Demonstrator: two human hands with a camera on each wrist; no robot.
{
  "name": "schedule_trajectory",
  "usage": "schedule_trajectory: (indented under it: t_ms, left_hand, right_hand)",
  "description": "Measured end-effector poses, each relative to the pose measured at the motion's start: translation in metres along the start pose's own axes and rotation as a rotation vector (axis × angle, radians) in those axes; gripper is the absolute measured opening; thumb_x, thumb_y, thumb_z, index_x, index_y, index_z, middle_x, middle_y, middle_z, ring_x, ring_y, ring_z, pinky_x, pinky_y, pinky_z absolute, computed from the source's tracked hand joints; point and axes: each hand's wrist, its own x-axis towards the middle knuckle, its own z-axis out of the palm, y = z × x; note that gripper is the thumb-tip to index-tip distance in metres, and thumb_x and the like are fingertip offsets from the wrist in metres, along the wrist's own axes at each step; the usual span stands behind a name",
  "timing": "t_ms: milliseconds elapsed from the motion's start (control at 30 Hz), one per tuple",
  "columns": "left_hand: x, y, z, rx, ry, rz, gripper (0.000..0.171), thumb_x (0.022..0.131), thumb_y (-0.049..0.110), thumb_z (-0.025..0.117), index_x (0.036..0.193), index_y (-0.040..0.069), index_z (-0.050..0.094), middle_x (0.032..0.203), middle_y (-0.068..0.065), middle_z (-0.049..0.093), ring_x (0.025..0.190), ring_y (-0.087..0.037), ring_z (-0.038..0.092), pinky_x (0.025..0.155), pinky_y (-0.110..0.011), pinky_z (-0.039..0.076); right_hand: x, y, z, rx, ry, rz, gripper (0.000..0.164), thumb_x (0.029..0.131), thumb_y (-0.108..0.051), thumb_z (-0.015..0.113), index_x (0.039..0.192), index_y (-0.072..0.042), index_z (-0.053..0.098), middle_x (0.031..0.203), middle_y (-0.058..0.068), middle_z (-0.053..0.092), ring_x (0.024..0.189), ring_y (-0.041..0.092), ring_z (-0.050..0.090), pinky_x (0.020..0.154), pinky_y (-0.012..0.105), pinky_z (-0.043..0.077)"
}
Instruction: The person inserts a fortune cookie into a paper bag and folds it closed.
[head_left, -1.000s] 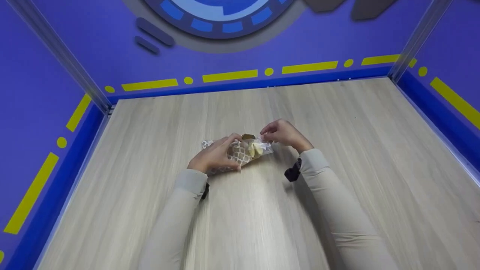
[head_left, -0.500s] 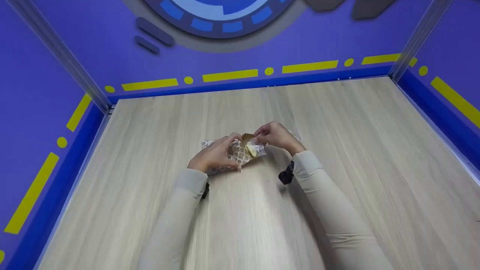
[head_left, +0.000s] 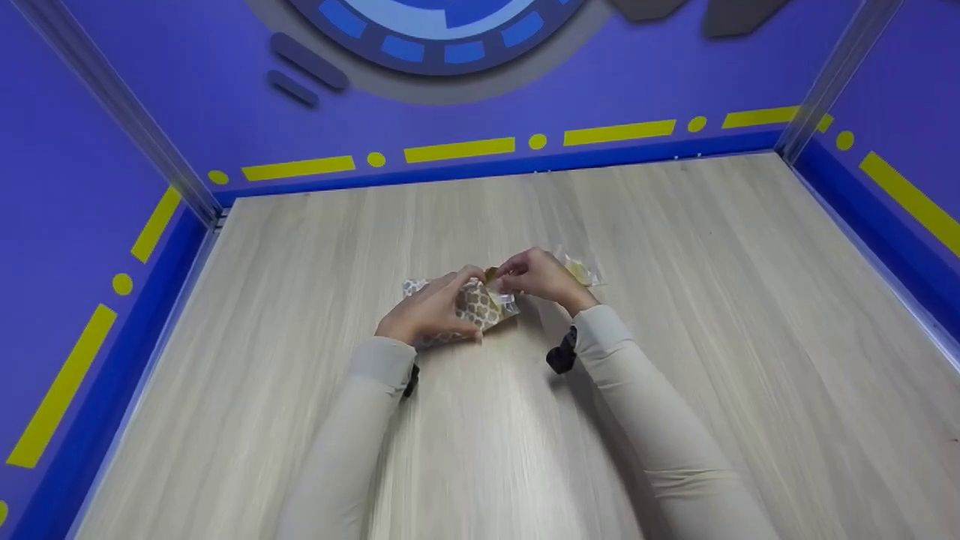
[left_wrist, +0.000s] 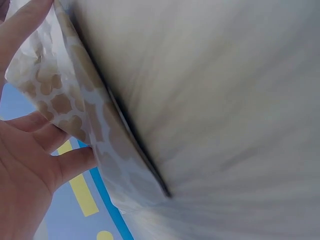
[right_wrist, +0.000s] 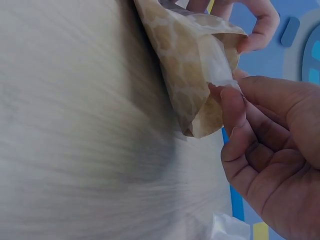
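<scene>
A tan paper bag with a white lattice pattern point(head_left: 480, 306) lies on the table, its mouth to the right. My left hand point(head_left: 431, 311) grips it with thumb and fingers spread on opposite edges; the left wrist view shows the bag point(left_wrist: 112, 135) between them. At the gaping brown mouth, thumb and index finger of my right hand point(right_wrist: 272, 132) pinch a clear plastic packet point(right_wrist: 220, 62), partly inside the bag. Its contents are mostly hidden. Beyond my right hand point(head_left: 541, 279) in the head view lies another clear packet with something yellow in it point(head_left: 577, 271).
The wood-grain table point(head_left: 712, 315) extends around both hands. Blue-purple panels with yellow dashes point(head_left: 457, 150) enclose its back and sides. A small black device point(head_left: 562, 356) is strapped at my right wrist.
My right hand has moved left toward the bag's mouth, and the pinched packet has slid further into the bag. The yellow packet behind has come into view. My left hand stays put.
</scene>
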Motion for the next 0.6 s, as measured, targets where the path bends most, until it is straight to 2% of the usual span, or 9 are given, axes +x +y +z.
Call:
schedule_trajectory:
  t_ms: [100,200,400,600]
  left_hand:
    - [0.0,0.0,0.0,-0.001,0.004,-0.012,0.086,0.063,0.041,0.088,0.133,0.034,0.038,0.134,0.0,0.053,0.123,-0.019,0.052,0.1,-0.042,0.045]
    - [0.0,0.001,0.0,-0.001,0.001,-0.025,0.085,0.064,0.04,0.088,0.132,0.034,0.038,0.135,0.0,0.052,0.123,-0.019,0.052,0.1,-0.042,0.045]
    - [0.0,0.002,0.0,0.004,-0.001,-0.04,0.085,0.065,0.041,0.088,0.133,0.035,0.037,0.133,0.0,0.053,0.12,-0.018,0.053,0.1,-0.041,0.046]
    - [0.0,0.002,0.0,0.005,0.0,-0.016,0.086,0.065,0.039,0.088,0.134,0.031,0.037,0.131,0.0,0.054,0.118,-0.017,0.054,0.101,-0.038,0.045]
  right_hand:
    - [-0.001,0.002,-0.001,0.064,-0.017,0.033,0.025,0.09,-0.013,0.064,0.113,-0.003,0.07,0.096,0.013,0.073,0.081,0.021,0.066,0.074,0.033,0.055]
    - [-0.002,0.005,-0.002,0.126,-0.031,0.062,0.03,0.091,-0.013,0.061,0.119,-0.005,0.068,0.098,0.012,0.072,0.081,0.02,0.065,0.078,0.038,0.055]
    - [-0.006,0.008,-0.006,0.234,-0.033,0.119,0.033,0.093,-0.011,0.058,0.123,0.001,0.063,0.107,0.017,0.068,0.075,0.01,0.064,0.072,0.027,0.056]
    - [-0.011,0.01,-0.01,0.322,-0.013,0.15,0.033,0.094,-0.01,0.058,0.122,0.006,0.06,0.108,0.022,0.066,0.072,0.01,0.066,0.07,0.027,0.058]
